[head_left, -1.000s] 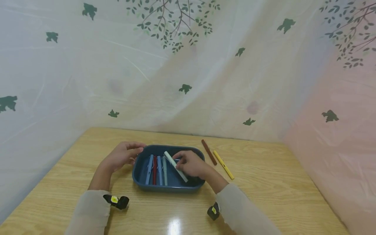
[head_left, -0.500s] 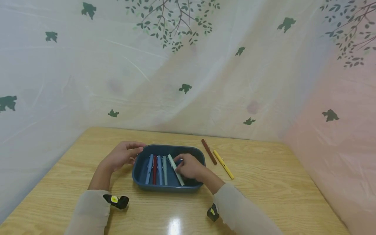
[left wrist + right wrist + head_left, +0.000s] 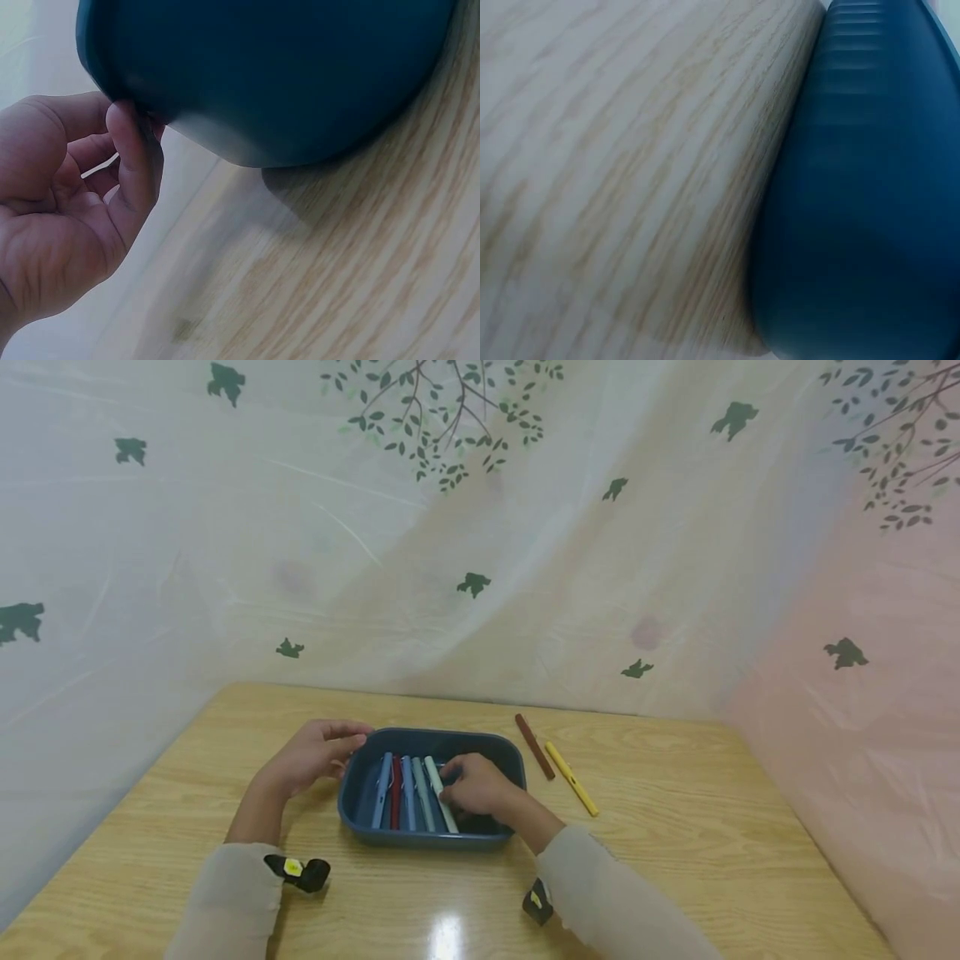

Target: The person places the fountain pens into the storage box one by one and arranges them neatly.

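Note:
A dark blue open box [image 3: 427, 840] stands on the table with several pens lying side by side in it. At its left end, my left hand [image 3: 311, 758] holds the rim; in the left wrist view the thumb and fingers of the left hand [image 3: 90, 180] meet at the box's corner [image 3: 247, 135]. Inside the box, my right hand [image 3: 480, 789] has its thumb and index finger at the white pen [image 3: 432, 772], which slants beside a grey-green pen [image 3: 422, 789]. Left of these lie a blue pen [image 3: 408, 793], a dark red pen [image 3: 395, 793] and another blue pen [image 3: 382, 792].
A brown pen [image 3: 535, 747] and a yellow pen [image 3: 572, 779] lie on the wooden table [image 3: 675, 843] right of the box. A patterned curtain [image 3: 375, 593] hangs behind the table. The right wrist view shows the box's outer wall [image 3: 855, 210] and wood grain.
My right hand has lowered the white pen into the box and brought it left against the grey-green pen, which now slants slightly. My left hand has stayed at the rim.

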A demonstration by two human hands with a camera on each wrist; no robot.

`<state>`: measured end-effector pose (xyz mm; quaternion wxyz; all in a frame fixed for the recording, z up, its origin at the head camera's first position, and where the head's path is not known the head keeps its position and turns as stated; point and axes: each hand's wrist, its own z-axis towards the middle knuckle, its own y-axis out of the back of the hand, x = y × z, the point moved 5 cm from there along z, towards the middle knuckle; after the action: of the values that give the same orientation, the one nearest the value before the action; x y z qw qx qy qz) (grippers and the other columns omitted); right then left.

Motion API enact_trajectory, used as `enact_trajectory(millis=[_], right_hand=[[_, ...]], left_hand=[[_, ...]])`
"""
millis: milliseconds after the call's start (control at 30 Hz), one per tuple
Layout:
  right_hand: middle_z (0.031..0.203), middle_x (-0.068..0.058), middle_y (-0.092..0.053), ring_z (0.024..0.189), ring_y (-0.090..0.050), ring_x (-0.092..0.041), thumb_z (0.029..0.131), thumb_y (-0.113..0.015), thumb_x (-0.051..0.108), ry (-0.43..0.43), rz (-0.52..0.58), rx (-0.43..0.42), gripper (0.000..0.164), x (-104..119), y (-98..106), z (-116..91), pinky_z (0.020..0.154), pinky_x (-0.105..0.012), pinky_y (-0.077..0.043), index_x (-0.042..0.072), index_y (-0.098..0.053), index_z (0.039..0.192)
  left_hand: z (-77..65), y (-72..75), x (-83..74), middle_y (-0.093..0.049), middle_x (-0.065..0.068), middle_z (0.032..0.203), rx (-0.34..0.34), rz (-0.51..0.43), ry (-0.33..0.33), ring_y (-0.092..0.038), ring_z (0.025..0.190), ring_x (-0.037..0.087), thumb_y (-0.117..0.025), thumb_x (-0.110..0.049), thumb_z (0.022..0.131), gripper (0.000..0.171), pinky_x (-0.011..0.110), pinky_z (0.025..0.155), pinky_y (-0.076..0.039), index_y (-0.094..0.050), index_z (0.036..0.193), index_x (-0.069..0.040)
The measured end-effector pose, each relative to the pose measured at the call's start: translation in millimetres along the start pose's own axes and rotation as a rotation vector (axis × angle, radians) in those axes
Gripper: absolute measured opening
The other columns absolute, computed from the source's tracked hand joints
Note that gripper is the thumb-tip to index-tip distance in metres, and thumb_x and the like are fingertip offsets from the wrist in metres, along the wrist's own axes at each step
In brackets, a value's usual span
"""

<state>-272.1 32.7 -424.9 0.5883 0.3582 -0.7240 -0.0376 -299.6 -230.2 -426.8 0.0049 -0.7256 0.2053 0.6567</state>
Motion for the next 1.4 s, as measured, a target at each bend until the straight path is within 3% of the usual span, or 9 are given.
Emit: enact_trajectory(millis=[1400], right_hand=[[0.085,-0.017,-0.067,0.066,-0.067,-0.021,0.091,-0.070,-0.006,-0.058,0.223,-0.013,0.028,-3.7,-3.7,9.1,0.063,-0.035,-0.061,-0.005,-0.063,0.119]], left_hand=[[6.9,4.5,0.2,-0.065,0.015,0.129,-0.004,0.038,0.009,-0.063,0.102,0.027,-0.058,-0.026,0.107,0.038,0.037,0.082,-0.057,-0.061,0.139,-0.006]])
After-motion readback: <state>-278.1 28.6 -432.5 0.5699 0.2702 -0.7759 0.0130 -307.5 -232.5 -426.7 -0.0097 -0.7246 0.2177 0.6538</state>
